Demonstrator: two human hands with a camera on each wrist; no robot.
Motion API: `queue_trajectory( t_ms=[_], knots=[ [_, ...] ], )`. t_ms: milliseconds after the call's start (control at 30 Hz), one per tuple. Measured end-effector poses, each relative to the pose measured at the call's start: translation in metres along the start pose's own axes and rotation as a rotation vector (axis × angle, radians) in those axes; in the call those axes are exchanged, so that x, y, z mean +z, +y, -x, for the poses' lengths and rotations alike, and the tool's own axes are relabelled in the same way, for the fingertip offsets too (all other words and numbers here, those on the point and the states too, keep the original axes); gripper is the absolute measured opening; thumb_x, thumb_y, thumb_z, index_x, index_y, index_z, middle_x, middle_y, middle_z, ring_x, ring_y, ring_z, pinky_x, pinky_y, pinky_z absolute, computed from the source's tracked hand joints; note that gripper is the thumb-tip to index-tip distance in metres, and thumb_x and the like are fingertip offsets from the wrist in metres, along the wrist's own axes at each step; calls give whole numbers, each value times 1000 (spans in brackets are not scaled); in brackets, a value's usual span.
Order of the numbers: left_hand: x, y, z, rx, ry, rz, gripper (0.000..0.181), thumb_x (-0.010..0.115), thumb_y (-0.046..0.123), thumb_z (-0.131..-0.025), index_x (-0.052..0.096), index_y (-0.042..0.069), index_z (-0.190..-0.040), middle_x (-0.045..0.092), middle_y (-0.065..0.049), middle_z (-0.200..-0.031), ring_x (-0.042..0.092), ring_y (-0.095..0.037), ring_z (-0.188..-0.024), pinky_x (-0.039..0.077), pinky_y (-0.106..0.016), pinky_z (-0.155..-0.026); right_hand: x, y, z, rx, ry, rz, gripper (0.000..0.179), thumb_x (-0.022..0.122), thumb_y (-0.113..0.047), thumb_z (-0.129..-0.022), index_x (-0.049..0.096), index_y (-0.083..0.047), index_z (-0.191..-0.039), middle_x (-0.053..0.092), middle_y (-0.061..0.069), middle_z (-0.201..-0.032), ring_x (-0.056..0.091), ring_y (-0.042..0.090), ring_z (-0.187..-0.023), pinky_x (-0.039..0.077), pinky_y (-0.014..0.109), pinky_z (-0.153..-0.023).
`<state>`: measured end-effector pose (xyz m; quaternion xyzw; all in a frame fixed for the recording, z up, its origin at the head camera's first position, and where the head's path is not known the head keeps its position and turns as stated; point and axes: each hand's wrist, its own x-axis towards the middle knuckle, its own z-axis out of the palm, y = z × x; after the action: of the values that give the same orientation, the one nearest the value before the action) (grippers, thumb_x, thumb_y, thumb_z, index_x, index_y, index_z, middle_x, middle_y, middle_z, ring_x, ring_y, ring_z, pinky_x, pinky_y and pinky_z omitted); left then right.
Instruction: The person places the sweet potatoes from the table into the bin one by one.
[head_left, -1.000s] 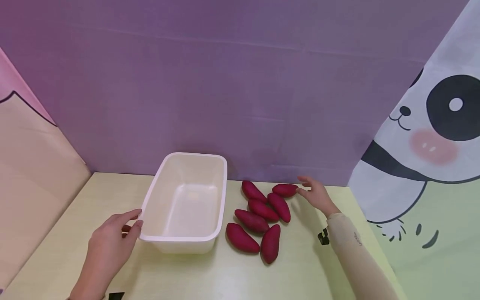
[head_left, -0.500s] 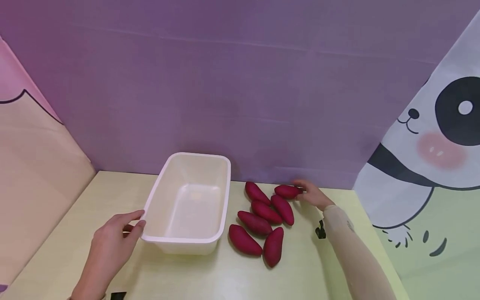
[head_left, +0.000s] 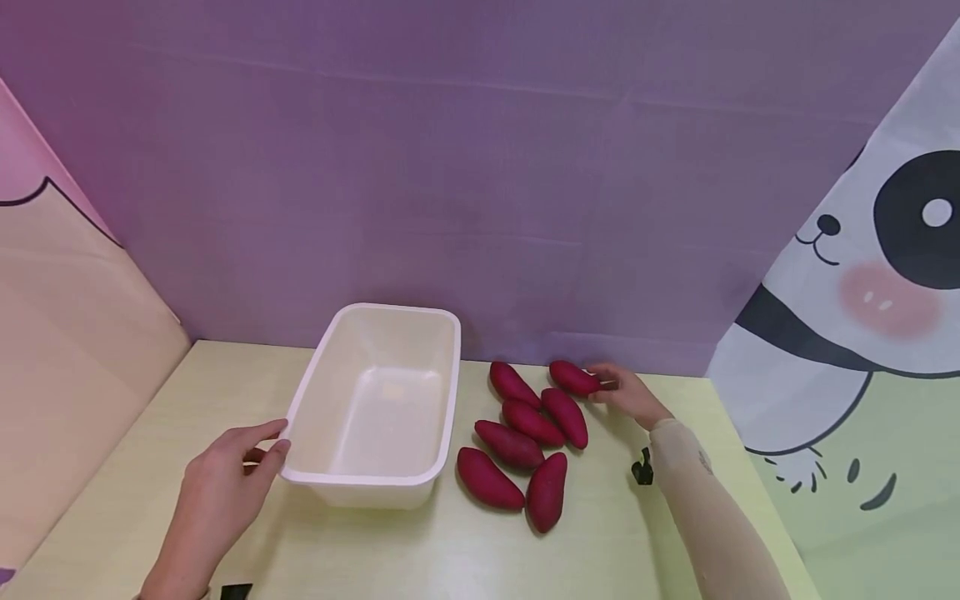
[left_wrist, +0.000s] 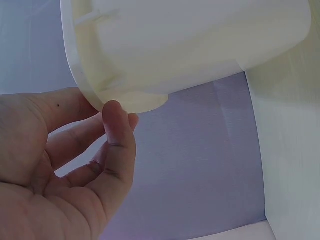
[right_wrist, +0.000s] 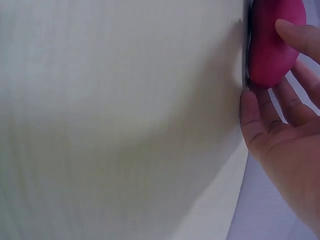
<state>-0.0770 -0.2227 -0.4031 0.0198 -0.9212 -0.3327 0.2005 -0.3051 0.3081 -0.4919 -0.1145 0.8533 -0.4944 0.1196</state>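
A white plastic bin (head_left: 367,480) stands on the table, its inside bare. At its near left corner my left hand (head_left: 223,477) pinches the rim between thumb and fingers, as the left wrist view shows on the bin's edge (left_wrist: 80,70). To the right of the bin lie several dark red sweet potatoes (head_left: 491,480) in a loose cluster. My right hand (head_left: 628,395) is at the far right one, a sweet potato (head_left: 573,378) near the back wall. In the right wrist view the thumb lies on this sweet potato (right_wrist: 272,55), with fingers around its near end.
The pale table (head_left: 450,558) ends at a purple cloth wall (head_left: 450,183) behind the bin. A panda print (head_left: 840,333) covers the right side wall. Black clips (head_left: 642,468) show near the right sleeve and at the lower left.
My right hand has moved left onto the far right sweet potato and holds it, and that sweet potato has turned slightly. My left hand keeps its pinch on the bin's rim.
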Motion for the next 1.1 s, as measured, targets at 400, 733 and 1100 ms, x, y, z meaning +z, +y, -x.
queue_trajectory(
  t_ms=[400,733,1100],
  knots=[
    [5,-8,-4,8,-11,15,26,71,8,-92,73,1,-118,68,-18,-110,67,-17,-73,52,-26,-60,1,11,11,-25,116,-64,50,74,-12,-91,55,6,-134,61,23,-126,60,28,-109,50,32,-87],
    [7,-11,-6,21,-3,23,26,72,10,-92,73,2,-117,68,-18,-109,66,-15,-73,51,-27,-61,0,-9,19,-62,191,-149,48,72,-13,-94,55,9,-133,63,24,-121,65,32,-104,53,46,-91],
    [5,-11,-7,22,-20,48,27,70,12,-94,72,3,-119,67,-18,-110,68,-21,-78,53,-27,-64,8,-65,29,-114,164,-228,46,71,-14,-95,54,8,-132,60,23,-122,67,28,-102,51,46,-95]
  ],
)
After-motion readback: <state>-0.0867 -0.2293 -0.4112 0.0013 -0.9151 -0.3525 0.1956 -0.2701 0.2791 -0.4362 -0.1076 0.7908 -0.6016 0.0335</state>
